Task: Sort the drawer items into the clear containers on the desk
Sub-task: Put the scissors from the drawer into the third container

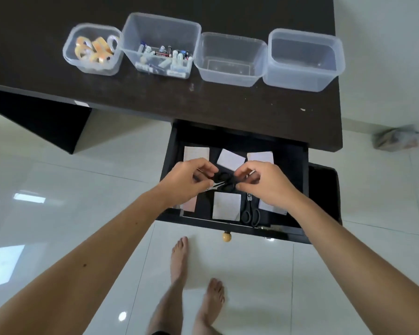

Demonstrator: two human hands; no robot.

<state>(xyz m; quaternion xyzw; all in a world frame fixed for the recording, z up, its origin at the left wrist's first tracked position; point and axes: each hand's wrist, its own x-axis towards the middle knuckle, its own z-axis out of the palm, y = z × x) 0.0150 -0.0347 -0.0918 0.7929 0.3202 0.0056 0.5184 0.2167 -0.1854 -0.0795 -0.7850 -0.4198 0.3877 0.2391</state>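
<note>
Both hands, left hand [188,181] and right hand [264,182], are pinching black scissors [224,181] (fingers curled round them) over the open drawer [286,163].

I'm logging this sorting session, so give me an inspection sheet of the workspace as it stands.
Surface: dark desk, drawer pulled open.
Job's things: four tubs; tape tub, battery tub, two empty tubs. Scissors held; second scissors and cards in drawer.
Clutter: bag on floor.
Grippers: left hand and right hand both grip the scissors.
Cables: nothing seen.
Surroundings: white tile floor.
</note>
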